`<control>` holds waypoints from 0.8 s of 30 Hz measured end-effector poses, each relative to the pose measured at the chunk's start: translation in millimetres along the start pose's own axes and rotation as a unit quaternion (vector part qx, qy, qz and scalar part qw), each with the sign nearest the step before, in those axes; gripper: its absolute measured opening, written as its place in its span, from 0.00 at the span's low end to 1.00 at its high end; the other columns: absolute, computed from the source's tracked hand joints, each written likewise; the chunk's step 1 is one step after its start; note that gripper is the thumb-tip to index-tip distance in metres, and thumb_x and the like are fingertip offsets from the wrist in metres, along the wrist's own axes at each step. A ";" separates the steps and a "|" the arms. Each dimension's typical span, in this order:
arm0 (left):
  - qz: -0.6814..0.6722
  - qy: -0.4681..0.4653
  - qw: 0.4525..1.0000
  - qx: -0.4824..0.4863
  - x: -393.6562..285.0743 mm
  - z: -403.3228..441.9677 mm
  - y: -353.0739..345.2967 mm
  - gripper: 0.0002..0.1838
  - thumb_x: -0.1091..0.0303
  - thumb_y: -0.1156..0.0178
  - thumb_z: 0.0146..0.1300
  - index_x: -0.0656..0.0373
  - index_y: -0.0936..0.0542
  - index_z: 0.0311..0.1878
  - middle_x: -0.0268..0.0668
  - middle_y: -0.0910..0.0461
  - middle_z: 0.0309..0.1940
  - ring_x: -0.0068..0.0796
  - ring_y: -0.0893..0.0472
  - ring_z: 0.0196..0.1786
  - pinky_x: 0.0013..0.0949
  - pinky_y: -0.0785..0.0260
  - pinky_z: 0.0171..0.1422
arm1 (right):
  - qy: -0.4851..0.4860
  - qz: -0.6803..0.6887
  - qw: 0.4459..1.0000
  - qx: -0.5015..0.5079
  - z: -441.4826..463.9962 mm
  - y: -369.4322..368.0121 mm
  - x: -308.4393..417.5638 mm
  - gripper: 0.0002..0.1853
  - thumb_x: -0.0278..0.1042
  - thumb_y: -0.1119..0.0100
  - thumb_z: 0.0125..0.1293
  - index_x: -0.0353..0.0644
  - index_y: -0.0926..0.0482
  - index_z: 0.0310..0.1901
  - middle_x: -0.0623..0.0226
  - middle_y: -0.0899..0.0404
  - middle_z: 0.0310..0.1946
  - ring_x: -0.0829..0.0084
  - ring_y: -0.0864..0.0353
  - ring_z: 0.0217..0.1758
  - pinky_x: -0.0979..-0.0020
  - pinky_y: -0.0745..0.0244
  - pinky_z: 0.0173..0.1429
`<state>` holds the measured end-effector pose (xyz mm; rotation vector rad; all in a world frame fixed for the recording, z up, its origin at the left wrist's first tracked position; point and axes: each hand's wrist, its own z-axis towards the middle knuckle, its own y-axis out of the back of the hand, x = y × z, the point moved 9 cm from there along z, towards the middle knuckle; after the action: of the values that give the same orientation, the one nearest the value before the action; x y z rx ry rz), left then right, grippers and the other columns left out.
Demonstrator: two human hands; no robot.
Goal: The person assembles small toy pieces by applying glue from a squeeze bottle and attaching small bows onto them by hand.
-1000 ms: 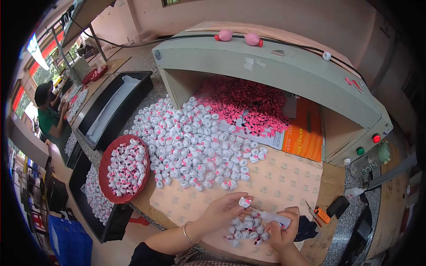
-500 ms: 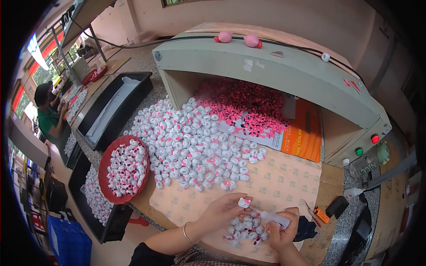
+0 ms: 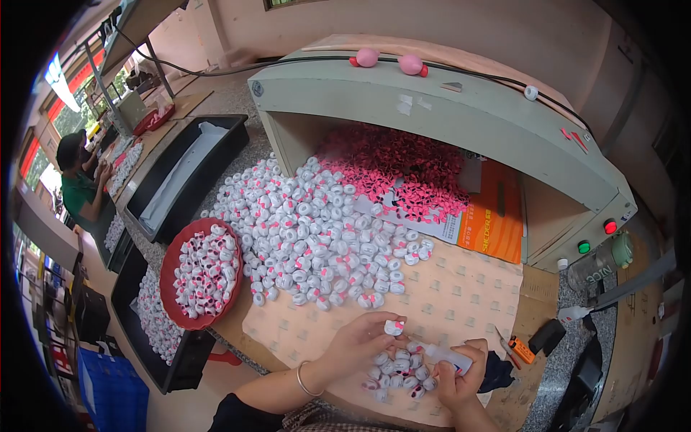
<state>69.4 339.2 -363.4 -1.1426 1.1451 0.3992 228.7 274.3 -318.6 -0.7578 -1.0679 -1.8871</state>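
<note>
My left hand (image 3: pixel 366 341) pinches a small white plastic piece (image 3: pixel 394 327) with a bit of pink on it. In my right hand (image 3: pixel 462 374) is a small white squeeze bottle (image 3: pixel 448 357), tilted so its nozzle points left toward my left hand. Whether the nozzle touches the white piece I cannot tell. Below and between both hands lies a small group of white pieces (image 3: pixel 398 373), some with dark and pink parts. A large heap of similar white and pink pieces (image 3: pixel 317 237) spreads farther back on the patterned sheet (image 3: pixel 461 295).
A grey-green metal housing (image 3: pixel 432 93) arches over a pile of pink parts (image 3: pixel 403 165). At left stand a red bowl of pieces (image 3: pixel 167 277) and a black tray (image 3: pixel 241 133). An orange cutter (image 3: pixel 521 350) lies at right. Another person (image 3: pixel 79 183) sits far left.
The bottle in my right hand has tilted a little, its nozzle moving slightly left and up. My left hand and the white piece have shifted only slightly.
</note>
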 end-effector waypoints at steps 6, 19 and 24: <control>0.018 0.007 1.000 -0.006 1.7 -1.0 2.0 0.18 0.79 0.52 0.62 0.62 0.35 0.56 0.40 0.27 0.44 0.30 0.24 0.45 0.29 0.29 0.41 | 0.026 0.003 0.999 0.030 2.9 -4.9 4.5 0.11 0.24 0.49 0.54 0.32 0.37 0.37 0.58 0.40 0.32 0.75 0.33 0.22 0.77 0.33 0.22; 0.025 0.020 0.999 -0.010 5.3 -2.5 1.0 0.18 0.79 0.50 0.61 0.63 0.35 0.55 0.40 0.27 0.42 0.30 0.24 0.45 0.28 0.30 0.40 | -0.026 0.038 0.998 -0.044 -0.7 1.7 -1.5 0.15 0.26 0.41 0.45 0.36 0.32 0.37 0.57 0.34 0.28 0.67 0.34 0.29 0.71 0.36 0.32; 0.039 0.025 0.999 -0.010 2.9 -3.8 -0.1 0.19 0.79 0.50 0.61 0.63 0.35 0.56 0.39 0.26 0.42 0.28 0.24 0.45 0.28 0.30 0.41 | -0.030 0.030 0.998 -0.047 -1.9 0.4 -3.2 0.15 0.26 0.41 0.44 0.36 0.32 0.36 0.57 0.34 0.27 0.67 0.34 0.29 0.71 0.36 0.32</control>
<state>68.8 335.0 -365.8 -1.1324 1.2352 0.4448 230.4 273.7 -321.8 -0.8967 -0.9879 -1.8846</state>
